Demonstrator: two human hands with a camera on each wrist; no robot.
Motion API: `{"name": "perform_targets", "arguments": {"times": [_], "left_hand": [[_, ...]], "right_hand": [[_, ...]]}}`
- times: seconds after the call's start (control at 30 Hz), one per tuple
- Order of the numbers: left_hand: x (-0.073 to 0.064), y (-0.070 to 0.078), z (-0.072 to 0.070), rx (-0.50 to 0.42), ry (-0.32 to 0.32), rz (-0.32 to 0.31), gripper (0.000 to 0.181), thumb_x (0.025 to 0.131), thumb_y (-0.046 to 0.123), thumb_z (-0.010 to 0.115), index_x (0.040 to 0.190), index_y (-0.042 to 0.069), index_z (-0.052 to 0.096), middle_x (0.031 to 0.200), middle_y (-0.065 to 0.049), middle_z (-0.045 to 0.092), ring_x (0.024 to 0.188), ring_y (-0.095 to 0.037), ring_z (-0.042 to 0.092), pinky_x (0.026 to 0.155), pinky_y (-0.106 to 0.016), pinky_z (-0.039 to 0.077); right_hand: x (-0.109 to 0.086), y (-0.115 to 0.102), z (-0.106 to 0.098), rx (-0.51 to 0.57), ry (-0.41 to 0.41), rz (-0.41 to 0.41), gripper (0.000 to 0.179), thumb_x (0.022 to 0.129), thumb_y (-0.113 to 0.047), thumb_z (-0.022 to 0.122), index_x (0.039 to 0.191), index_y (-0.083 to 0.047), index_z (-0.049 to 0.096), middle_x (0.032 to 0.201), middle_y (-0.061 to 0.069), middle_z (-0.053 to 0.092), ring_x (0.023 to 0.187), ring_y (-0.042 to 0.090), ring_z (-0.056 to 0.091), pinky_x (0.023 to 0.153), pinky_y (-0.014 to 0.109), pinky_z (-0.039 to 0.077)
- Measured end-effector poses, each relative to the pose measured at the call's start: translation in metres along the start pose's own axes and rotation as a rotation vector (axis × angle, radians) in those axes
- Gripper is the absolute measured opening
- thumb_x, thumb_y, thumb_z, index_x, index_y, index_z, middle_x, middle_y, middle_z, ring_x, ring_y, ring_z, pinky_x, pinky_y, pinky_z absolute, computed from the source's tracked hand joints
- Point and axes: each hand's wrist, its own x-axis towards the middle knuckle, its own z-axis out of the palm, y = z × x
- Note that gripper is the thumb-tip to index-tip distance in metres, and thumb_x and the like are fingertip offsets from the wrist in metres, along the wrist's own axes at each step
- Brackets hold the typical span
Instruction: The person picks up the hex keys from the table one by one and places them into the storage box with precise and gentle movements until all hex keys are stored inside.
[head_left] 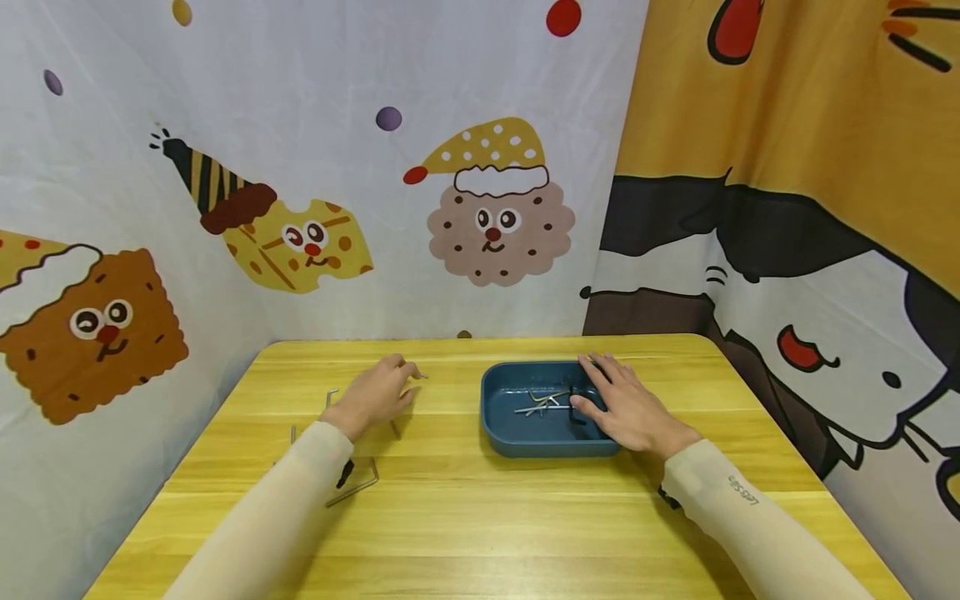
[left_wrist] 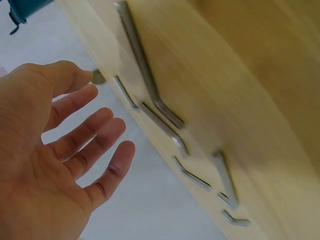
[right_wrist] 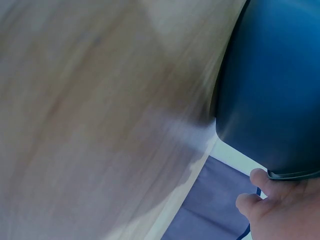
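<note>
Loose hex keys lie scattered on the table around the left hand, the largest at its 6 o'clock; spaced apart, they should be easy to take singly. More keys, one of them black, lie crossed inside the blue tray, at 3 o'clock from that hand; its raised walls probably serve to contain them. The left hand's fingers are gently bent, well parted and hold nothing. The right hand rests across the tray's 3 o'clock end, fingers fairly straight over the rim, thumb inside, grasping no key, likely steadying it while leaving the 9 o'clock side, facing the loose keys, unobstructed.
</note>
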Motion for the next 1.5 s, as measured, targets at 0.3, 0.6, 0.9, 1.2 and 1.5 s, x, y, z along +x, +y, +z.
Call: {"name": "perform_targets", "arguments": {"times": [0.3, 0.6, 0.9, 1.2, 1.5], "left_hand": [[-0.011, -0.027, 0.005, -0.014, -0.020, -0.075, 0.027, 0.114, 0.012, 0.075, 0.140, 0.004, 0.077, 0.130, -0.019, 0.073, 0.104, -0.030, 0.074, 0.086, -0.047, 0.068], [-0.019, -0.046, 0.010, -0.030, -0.005, -0.080, 0.023, 0.111, 0.007, 0.078, 0.133, 0.005, 0.080, 0.123, -0.017, 0.076, 0.103, -0.029, 0.077, 0.089, -0.049, 0.070], [-0.025, -0.051, 0.008, -0.033, 0.025, -0.088, 0.018, 0.108, 0.002, 0.077, 0.125, 0.005, 0.083, 0.115, -0.015, 0.076, 0.099, -0.028, 0.077, 0.088, -0.049, 0.070], [-0.022, -0.052, 0.012, -0.016, 0.057, -0.055, 0.014, 0.105, -0.002, 0.078, 0.116, 0.005, 0.084, 0.108, -0.009, 0.078, 0.098, -0.027, 0.079, 0.089, -0.047, 0.071], [-0.020, -0.053, 0.014, 0.001, 0.066, -0.056, 0.015, 0.103, -0.002, 0.079, 0.115, 0.005, 0.084, 0.106, -0.009, 0.080, 0.095, -0.025, 0.079, 0.085, -0.046, 0.070]], "right_hand": [[0.000, 0.000, 0.000, 0.005, -0.005, 0.008, 0.089, 0.121, -0.067, 0.048, 0.187, -0.013, 0.026, 0.192, 0.024, 0.027, 0.179, 0.056, 0.020, 0.144, 0.078, 0.018], [0.001, 0.002, 0.001, -0.014, 0.009, 0.007, 0.089, 0.120, -0.068, 0.048, 0.187, -0.012, 0.027, 0.191, 0.023, 0.030, 0.179, 0.055, 0.023, 0.143, 0.078, 0.022], [0.003, 0.000, 0.002, -0.005, 0.003, 0.000, 0.089, 0.120, -0.069, 0.047, 0.187, -0.013, 0.027, 0.192, 0.023, 0.029, 0.179, 0.056, 0.022, 0.142, 0.079, 0.022], [0.001, 0.002, 0.003, -0.010, 0.013, 0.003, 0.089, 0.120, -0.068, 0.048, 0.187, -0.012, 0.027, 0.192, 0.023, 0.029, 0.179, 0.056, 0.022, 0.143, 0.079, 0.022], [0.000, 0.002, 0.002, -0.017, 0.011, 0.002, 0.088, 0.120, -0.068, 0.048, 0.187, -0.013, 0.027, 0.191, 0.023, 0.030, 0.179, 0.056, 0.023, 0.141, 0.080, 0.024]]}}
